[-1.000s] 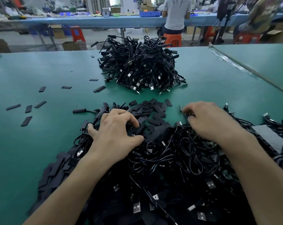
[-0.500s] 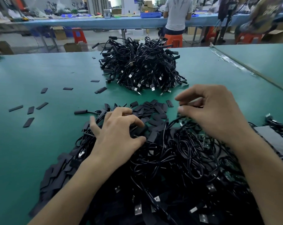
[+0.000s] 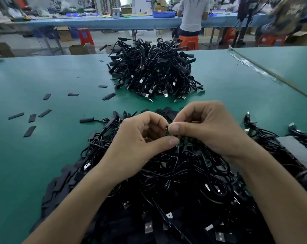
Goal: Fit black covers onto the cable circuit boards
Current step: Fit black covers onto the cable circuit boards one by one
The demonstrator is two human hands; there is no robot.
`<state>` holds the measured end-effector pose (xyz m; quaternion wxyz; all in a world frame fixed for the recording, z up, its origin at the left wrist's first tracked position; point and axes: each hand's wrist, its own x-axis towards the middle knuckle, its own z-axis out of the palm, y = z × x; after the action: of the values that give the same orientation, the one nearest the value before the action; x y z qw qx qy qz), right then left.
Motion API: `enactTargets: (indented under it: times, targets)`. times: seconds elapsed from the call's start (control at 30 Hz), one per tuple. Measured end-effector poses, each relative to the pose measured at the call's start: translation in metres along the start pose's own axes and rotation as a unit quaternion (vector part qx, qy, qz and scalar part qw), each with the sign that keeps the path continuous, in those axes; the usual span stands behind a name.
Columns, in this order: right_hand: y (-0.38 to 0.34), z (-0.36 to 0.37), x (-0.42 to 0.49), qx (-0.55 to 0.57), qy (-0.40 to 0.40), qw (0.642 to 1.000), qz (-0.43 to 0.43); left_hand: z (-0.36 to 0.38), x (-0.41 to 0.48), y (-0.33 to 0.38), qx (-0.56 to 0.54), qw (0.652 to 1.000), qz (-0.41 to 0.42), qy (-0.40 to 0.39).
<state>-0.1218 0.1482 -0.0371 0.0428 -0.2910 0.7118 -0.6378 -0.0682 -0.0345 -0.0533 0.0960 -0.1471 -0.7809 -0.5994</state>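
Head view: the only angle, looking down over the bench at both hands.
Left hand [image 3: 137, 143]: curled, with the thumb tip pressed against the near edge of a small green circuit board [image 3: 183, 140]. What sits inside the curl is hidden.
Right hand [image 3: 209, 131]: pinches the same board from the three o'clock side, thumb on top and the other fingers folded behind.
Dark bit [image 3: 166, 128]: shows where the fingertips meet. It is probably a cover, but I cannot tell for sure.
Board's place: dead centre, held just above the near cable pile [image 3: 166, 182], its lead lost in the tangle.
Black covers [image 3: 32, 118]: strewn at nine o'clock on the green table mat [image 3: 43, 155]. More are heaped at seven o'clock against the pile.
Far cable pile [image 3: 154, 71]: at twelve o'clock, well apart from the hands. I take it for finished work.
Step in hand: as I judge it, starting a cover onto the board's end.
Doing it well: keep the right pinch firm on the board's edges and bring the cover's mouth square to the end. Then slide straight along the board rather than at a slant.
Watch for: the cover catching on the board's parts if forced, and loops from the pile dragging the board askew.
Afterwards: the covered cable likely belongs at twelve o'clock.
Background: a person [image 3: 193, 14] stands at the blue bench beyond.
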Motion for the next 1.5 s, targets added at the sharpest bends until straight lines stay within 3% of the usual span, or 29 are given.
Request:
enactTargets:
  times: [0.2, 0.67, 0.87, 1.1, 1.2, 1.5]
  targets:
    - [0.003, 0.008, -0.001, 0.09, -0.037, 0.995, 0.029, -0.003, 0.002, -0.004, -0.057, 0.998, -0.018, -0.015]
    - [0.006, 0.014, -0.003, 0.144, -0.069, 0.985, 0.058, -0.011, -0.001, -0.006, -0.157, 0.984, -0.03, -0.082]
    - [0.007, 0.018, -0.006, 0.189, -0.056, 0.978, 0.065, -0.01, -0.003, -0.008, -0.183, 0.98, -0.021, -0.068]
    - [0.006, 0.015, -0.004, 0.162, -0.041, 0.984, 0.06, -0.008, -0.001, -0.01, -0.19, 0.98, -0.042, -0.028]
    - [0.005, 0.008, -0.003, 0.154, -0.059, 0.982, 0.097, -0.006, 0.0, -0.012, -0.191, 0.98, -0.059, -0.009]
    - [0.011, 0.01, -0.004, 0.199, -0.092, 0.967, 0.132, -0.007, -0.002, -0.012, -0.198, 0.978, -0.055, -0.04]
